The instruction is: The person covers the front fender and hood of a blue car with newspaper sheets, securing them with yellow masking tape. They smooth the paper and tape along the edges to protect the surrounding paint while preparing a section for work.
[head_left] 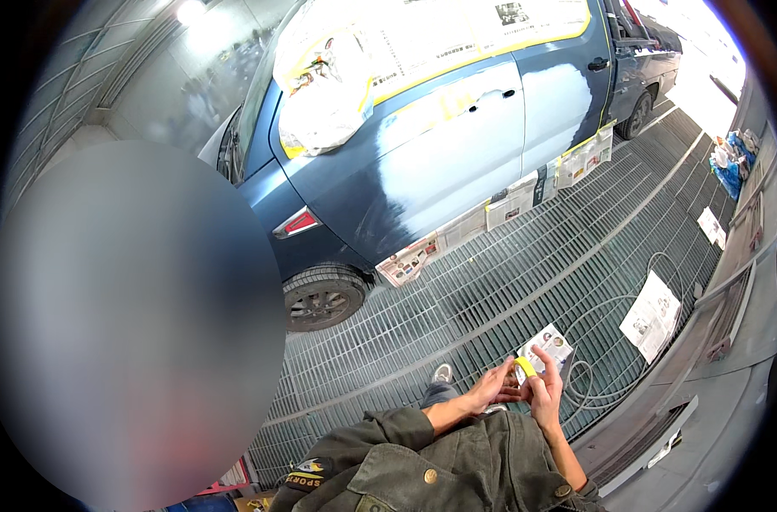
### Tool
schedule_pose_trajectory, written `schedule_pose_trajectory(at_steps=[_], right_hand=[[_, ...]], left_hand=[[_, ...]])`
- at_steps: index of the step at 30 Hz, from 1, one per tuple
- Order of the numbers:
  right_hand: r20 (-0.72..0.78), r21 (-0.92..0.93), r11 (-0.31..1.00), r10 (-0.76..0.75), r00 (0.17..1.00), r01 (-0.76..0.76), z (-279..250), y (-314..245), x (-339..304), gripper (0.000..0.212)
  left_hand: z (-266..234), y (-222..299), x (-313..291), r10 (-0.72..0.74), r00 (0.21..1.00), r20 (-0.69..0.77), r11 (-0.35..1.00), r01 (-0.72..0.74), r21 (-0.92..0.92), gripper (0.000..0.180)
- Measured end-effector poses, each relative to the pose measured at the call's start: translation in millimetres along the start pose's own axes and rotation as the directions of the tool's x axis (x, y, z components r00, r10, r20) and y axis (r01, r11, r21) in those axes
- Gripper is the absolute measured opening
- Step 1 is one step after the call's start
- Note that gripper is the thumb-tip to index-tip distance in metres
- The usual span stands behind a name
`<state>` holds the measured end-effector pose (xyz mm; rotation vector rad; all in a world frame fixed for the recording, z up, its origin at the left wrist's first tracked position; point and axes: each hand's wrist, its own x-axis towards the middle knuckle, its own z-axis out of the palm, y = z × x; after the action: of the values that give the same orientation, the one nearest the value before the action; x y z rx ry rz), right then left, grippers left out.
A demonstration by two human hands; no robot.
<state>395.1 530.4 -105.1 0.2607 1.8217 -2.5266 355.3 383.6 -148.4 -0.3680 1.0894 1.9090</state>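
Note:
In front of my body I hold a roll of yellow masking tape (524, 367). My right hand (545, 394) is closed on it, thumb against its near side and the index finger raised beyond it. My left hand (489, 386) is beside the roll, fingers stretched toward its left edge; whether the fingertips touch the tape is too small to make out. Ahead stands a dark blue pickup truck (328, 192) with pale, sanded-looking patches on its doors. Its windows are covered with newspaper (431, 43) edged in yellow tape, and more paper hangs along the sill.
Metal grating (456, 299) forms the floor. A printed sheet (545, 343) lies just beyond my hands, another newspaper sheet (651, 316) to the right. A grey hose (606, 300) curls between them. Crumpled plastic (731, 166) sits by the right wall. A large blurred area covers the left.

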Motion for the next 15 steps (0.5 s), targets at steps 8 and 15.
schedule_pose_trajectory(at_steps=[8,15], right_hand=[[0.039,-0.005,0.997,0.076,0.996,-0.075,-2,9,2,0.052],[0.015,-0.065,0.991,0.117,0.993,-0.115,-1,20,9,0.05]], left_hand=[[-1,7,3,0.241,0.96,0.141,0.924,-0.272,0.27,0.067],[-4,16,4,0.579,0.807,0.117,0.55,-0.493,0.675,0.037]])
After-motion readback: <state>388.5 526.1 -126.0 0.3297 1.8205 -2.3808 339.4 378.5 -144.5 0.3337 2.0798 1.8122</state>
